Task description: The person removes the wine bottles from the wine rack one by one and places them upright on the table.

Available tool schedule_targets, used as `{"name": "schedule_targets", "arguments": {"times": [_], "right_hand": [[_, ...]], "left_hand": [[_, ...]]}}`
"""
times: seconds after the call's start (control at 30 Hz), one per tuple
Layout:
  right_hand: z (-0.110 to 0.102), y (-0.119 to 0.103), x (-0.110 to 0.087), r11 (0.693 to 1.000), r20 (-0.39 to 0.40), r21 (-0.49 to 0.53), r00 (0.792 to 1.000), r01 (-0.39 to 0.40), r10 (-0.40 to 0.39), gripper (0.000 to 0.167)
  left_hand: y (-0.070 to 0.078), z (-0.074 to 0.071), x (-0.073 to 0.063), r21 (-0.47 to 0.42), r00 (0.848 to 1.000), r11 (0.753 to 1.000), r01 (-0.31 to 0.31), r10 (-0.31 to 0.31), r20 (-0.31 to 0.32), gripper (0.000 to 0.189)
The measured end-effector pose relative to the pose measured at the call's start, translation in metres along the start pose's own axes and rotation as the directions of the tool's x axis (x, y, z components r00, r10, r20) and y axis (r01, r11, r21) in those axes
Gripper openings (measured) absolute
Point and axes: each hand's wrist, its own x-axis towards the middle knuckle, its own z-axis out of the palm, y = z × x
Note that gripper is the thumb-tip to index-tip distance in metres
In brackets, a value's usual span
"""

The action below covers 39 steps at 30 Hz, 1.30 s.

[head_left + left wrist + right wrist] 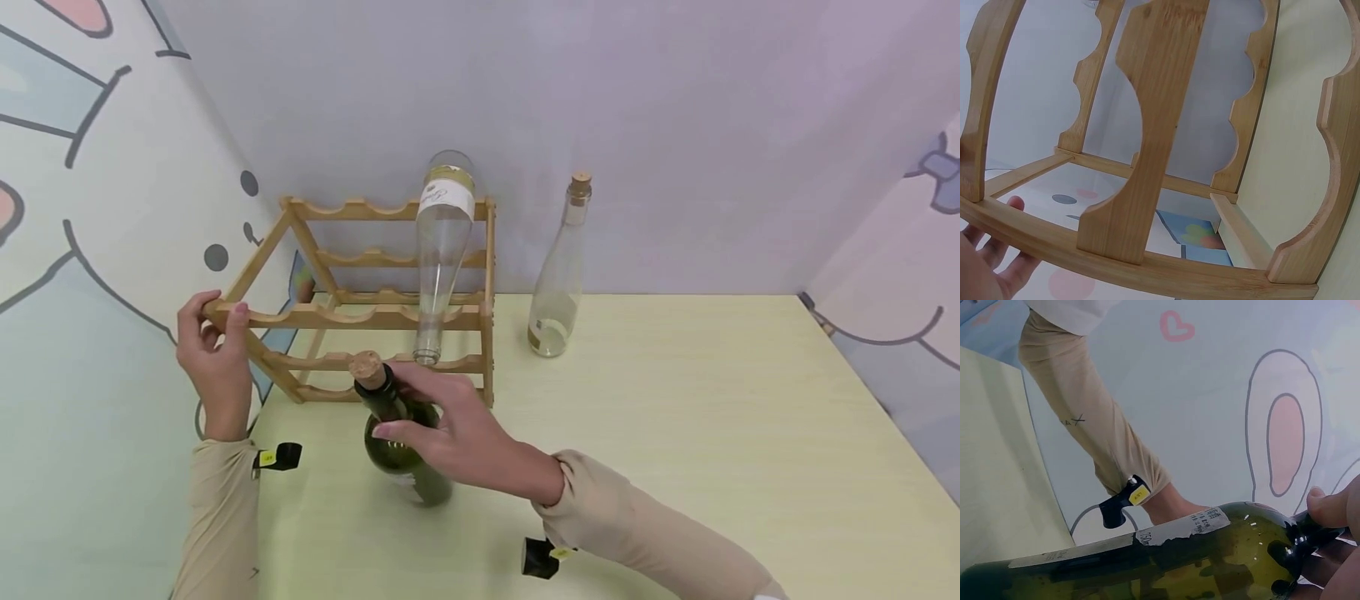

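In the head view my right hand [468, 429] grips a dark green wine bottle [427, 483] round its neck, with a cork [367, 369] in its mouth. The bottle tilts in front of the wooden wine rack [322, 317]. Its torn white label [1185, 530] shows in the right wrist view. My left hand [217, 367] holds the rack's upper front left corner, thumb on the front bar and fingers round the side; in the left wrist view fingers [1016, 269] wrap the side rail. A clear bottle [442, 242] lies on the rack's top tier at the right, mouth toward me.
A second clear bottle [555, 300], corked, stands upright on the pale yellow table [712, 417] to the right of the rack. A wall [600, 100] rises behind the table. The cartoon-printed side wall [135, 208] is close to the rack's left side.
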Motion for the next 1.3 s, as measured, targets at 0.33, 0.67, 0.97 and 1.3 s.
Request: {"name": "schedule_targets", "arguments": {"times": [0.33, 0.67, 0.97, 1.3], "right_hand": [[-0.021, -0.007, -0.01, 0.999, -0.035, 0.005, 0.998, -0.052, 0.052, 0.046], [-0.038, -0.006, -0.016, 0.999, -0.067, -0.028, 0.997, -0.031, 0.029, 0.043], [-0.05, -0.006, -0.02, 0.998, -0.087, -0.059, 0.996, -0.015, 0.01, 0.043], [-0.06, -0.002, -0.021, 0.999, -0.081, -0.047, 0.997, -0.008, 0.004, 0.039]], "left_hand": [[-0.002, 0.0, 0.0, 0.016, 1.0, 1.0, -0.002, 0.002, -0.002, 0.039], [-0.007, 0.001, 0.002, 0.006, 1.0, 1.0, -0.012, 0.012, -0.012, 0.038], [-0.005, 0.001, 0.001, -0.021, 1.0, 1.0, -0.019, 0.019, -0.012, 0.038], [-0.006, 0.002, 0.001, -0.037, 0.999, 0.999, -0.033, 0.033, -0.018, 0.039]]}}
